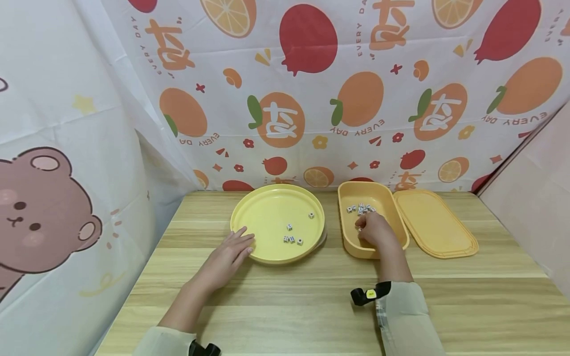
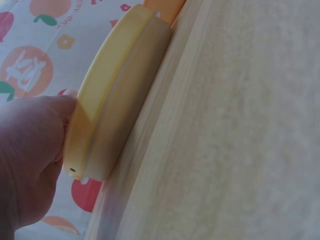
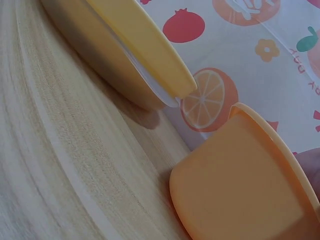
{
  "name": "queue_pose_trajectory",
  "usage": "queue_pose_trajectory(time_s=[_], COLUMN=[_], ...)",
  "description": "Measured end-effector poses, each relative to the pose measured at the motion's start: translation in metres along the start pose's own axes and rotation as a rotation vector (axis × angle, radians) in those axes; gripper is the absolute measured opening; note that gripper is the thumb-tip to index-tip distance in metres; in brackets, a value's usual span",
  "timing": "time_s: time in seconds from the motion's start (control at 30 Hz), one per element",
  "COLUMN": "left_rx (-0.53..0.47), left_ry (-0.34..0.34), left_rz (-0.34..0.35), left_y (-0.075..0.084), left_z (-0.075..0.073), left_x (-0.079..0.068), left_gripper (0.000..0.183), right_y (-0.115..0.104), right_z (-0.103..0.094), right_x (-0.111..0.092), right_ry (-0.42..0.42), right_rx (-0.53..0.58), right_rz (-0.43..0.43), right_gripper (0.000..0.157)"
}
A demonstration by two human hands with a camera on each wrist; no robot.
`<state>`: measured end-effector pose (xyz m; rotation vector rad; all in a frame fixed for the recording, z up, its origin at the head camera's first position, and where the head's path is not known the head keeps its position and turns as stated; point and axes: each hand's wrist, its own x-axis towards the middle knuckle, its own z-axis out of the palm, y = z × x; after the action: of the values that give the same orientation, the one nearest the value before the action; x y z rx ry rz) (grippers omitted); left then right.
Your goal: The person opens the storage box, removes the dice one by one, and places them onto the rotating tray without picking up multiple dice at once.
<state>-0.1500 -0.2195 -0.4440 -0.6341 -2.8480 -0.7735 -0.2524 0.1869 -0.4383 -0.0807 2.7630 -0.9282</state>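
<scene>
Several white dice (image 1: 292, 240) lie on a round yellow tray (image 1: 267, 207) left of centre. My left hand (image 1: 224, 259) rests on the tray's near-left rim with its fingers extended; in the left wrist view this hand (image 2: 35, 150) touches the side of the rim. My right hand (image 1: 377, 230) reaches into an orange rectangular box (image 1: 374, 190), its fingers curled down and pinching a die (image 1: 359, 229) that shows at the fingertips. More dice (image 1: 360, 209) lie grouped in the box just beyond that hand. In the right wrist view the box wall (image 3: 240, 185) hides most of the hand.
An orange lid (image 1: 438, 225) lies flat on the wooden table (image 1: 285, 306), right of the box. Beneath the round tray shows a paler round base (image 2: 125, 105). A fruit-print cloth (image 1: 311, 123) hangs behind the table.
</scene>
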Motion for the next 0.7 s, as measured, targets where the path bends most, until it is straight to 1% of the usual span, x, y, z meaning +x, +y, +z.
queue_pose_trajectory(time_s=[0.17,0.4,0.53,0.6,0.7], left_rx=[0.002,0.001,0.001,-0.002,-0.004], left_ry=[0.004,0.001,0.002,0.004,0.004], left_rz=[0.002,-0.001,0.002,0.003,0.002], left_y=[0.0011,0.0011,0.0007,0.0005,0.0005], left_z=[-0.0007,-0.0010,-0.0007,-0.0006,-0.0006], left_x=[0.0003,0.0011,0.0013,0.0009,0.0003], left_gripper=[0.036,0.036,0.036,0.036,0.036], right_y=[0.0011,0.0002,-0.0012,-0.0027,-0.0062], right_z=[0.0012,-0.0002,-0.0010,-0.0011,-0.0014], right_x=[-0.0011,-0.0011,-0.0017,-0.0017,-0.0016], right_ry=[-0.018,0.010,0.054,0.093,0.160], right_rx=[0.003,0.003,0.010,0.016,0.040], right_rz=[0.012,-0.006,-0.034,-0.049,-0.096], right_gripper=[0.025,0.017,0.018,0.020,0.024])
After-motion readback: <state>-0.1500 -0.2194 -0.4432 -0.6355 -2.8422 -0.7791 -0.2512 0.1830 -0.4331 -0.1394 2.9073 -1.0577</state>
